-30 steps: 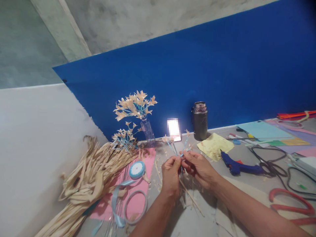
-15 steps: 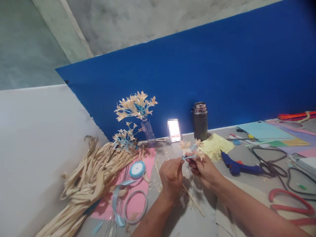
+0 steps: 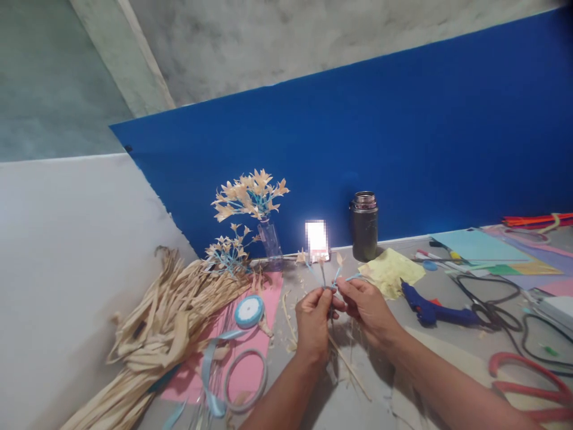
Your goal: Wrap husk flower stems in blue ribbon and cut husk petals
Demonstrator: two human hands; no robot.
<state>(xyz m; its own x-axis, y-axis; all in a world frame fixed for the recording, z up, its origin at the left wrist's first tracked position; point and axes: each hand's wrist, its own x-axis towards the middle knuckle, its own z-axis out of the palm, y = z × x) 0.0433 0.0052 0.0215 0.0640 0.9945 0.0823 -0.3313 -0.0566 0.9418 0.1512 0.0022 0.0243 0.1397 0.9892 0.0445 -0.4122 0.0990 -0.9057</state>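
Note:
Over the middle of the table, my left hand (image 3: 312,322) pinches the lower stem of a small artificial flower sprig (image 3: 340,261) with pale peach blooms and blue-wrapped stems. Close beside it, my right hand (image 3: 367,306) is closed, thumb against fingers, at a blue branch of the same sprig. The fingertips of both hands nearly meet and partly hide the stem joint. Behind to the left, a fuller bunch of similar flowers (image 3: 250,194) stands in a clear vase (image 3: 270,245), with a smaller bunch (image 3: 228,251) lying beside it.
Dried husk strips (image 3: 152,334) heap up at left, by pink paper (image 3: 244,373), a blue ribbon spool (image 3: 249,311) and a tape ring (image 3: 227,379). A dark flask (image 3: 364,230) and yellow paper (image 3: 394,272) stand behind; a blue glue gun (image 3: 441,310), black scissors (image 3: 490,313) and red-handled scissors (image 3: 528,373) lie right.
The sprig has turned, so its blooms now stand upright and apart above my fingers. My left hand has rotated, showing its thumb, and both hands have drawn closer together.

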